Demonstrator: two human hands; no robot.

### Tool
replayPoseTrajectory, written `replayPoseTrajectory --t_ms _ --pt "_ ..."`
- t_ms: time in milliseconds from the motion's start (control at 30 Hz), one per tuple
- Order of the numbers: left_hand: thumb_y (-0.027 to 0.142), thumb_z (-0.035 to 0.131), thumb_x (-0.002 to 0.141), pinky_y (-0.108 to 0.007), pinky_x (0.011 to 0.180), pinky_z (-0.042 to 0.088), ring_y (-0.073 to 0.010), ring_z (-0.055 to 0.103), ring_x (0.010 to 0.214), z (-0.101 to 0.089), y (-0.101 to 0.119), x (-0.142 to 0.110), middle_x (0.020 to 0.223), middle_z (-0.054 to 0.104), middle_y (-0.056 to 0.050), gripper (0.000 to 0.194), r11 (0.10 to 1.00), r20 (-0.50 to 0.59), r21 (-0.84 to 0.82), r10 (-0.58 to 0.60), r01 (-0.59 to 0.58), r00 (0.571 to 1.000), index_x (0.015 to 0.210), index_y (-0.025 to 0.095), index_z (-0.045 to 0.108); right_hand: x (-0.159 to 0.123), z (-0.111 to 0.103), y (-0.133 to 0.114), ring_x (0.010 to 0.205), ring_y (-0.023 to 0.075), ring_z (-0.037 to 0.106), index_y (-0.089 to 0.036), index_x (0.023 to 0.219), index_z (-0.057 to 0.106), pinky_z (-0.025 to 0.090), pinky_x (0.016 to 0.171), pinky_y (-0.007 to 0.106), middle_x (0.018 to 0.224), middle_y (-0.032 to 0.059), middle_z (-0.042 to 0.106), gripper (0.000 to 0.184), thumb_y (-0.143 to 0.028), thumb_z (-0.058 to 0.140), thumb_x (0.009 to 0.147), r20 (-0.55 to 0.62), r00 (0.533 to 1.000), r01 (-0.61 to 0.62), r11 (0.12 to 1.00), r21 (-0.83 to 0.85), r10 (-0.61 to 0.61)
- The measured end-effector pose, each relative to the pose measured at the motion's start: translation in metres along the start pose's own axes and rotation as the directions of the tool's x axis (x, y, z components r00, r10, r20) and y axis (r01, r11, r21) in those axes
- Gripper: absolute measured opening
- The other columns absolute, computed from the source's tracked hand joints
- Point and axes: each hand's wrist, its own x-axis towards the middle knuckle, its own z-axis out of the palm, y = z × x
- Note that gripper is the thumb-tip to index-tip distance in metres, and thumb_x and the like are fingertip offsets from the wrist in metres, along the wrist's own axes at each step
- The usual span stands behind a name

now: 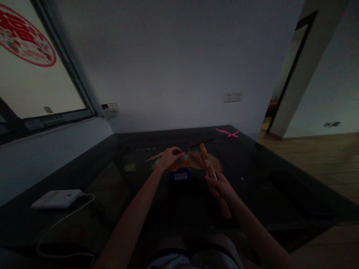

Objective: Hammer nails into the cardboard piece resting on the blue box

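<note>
My right hand (219, 184) is wrapped round a long wooden tool (206, 160) with a small shiny fitting. It slants up and away, and its lower end sticks out below my fist; its exact kind is not clear in the dim light. My left hand (168, 158) is closed in a pinch over torn brown cardboard (196, 158); what its fingertips hold, if anything, I cannot make out. Just under the cardboard, in front of my left fingers, sits a blue box (180, 175) with a white label. A thin dark bar (202, 142) shows near the tool's upper end.
On the dark glossy table (112, 172), a white device (58, 199) with a cable lies at left. A pink ribbon-like strip (228, 133) is at the back right corner, and a dark flat object (300, 194) at right. The wall (174, 74) bounds the table's far edge.
</note>
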Motion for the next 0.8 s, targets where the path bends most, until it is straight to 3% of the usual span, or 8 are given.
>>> replayPoseTrajectory --t_ms 267,433,667,800 --pt "0.03 0.06 0.074 -0.028 0.075 0.05 -0.0161 0.063 0.078 0.0 -0.001 -0.005 0.081 0.066 -0.005 0.018 0.999 -0.016 -0.013 0.033 -0.034 0.999 0.082 0.014 0.062 0.001 0.002 0.003 0.021 0.003 0.028 -0.022 0.079 0.039 0.023 0.022 0.014 0.037 -0.0147 0.039 0.037 -0.042 0.068 0.067 -0.018 1.0 -0.018 0.998 -0.059 0.017" --pt "0.027 0.06 0.074 -0.028 0.075 0.05 -0.0153 0.062 0.077 0.0 0.0 -0.006 0.079 0.066 -0.004 0.015 0.997 -0.019 0.014 0.072 -0.072 0.997 0.08 0.014 0.064 0.004 0.002 -0.005 0.022 0.0032 0.029 -0.021 0.079 0.042 0.024 0.023 0.014 0.039 -0.0137 0.039 0.033 -0.043 0.065 0.069 -0.019 1.0 -0.022 0.98 -0.197 0.019" --pt "0.025 0.061 0.073 -0.027 0.073 0.049 -0.0159 0.062 0.076 0.001 -0.003 -0.005 0.079 0.067 -0.005 0.015 0.997 -0.001 0.043 0.06 -0.06 0.998 0.08 0.013 0.065 0.002 0.01 -0.071 0.031 0.0047 0.037 -0.017 0.091 0.051 0.032 0.028 0.017 0.049 -0.0099 0.042 0.029 -0.039 0.059 0.074 0.058 0.998 0.035 0.858 -0.513 -0.007" --pt "0.026 0.063 0.072 -0.027 0.07 0.049 -0.0167 0.063 0.075 0.0 -0.004 -0.004 0.08 0.068 -0.006 0.016 0.999 -0.002 0.052 0.014 -0.013 1.0 0.081 0.013 0.066 0.001 0.016 -0.106 0.032 0.0047 0.038 -0.016 0.089 0.053 0.032 0.028 0.016 0.049 -0.0086 0.043 0.024 -0.036 0.058 0.076 0.077 0.991 -0.036 0.777 -0.629 0.108"
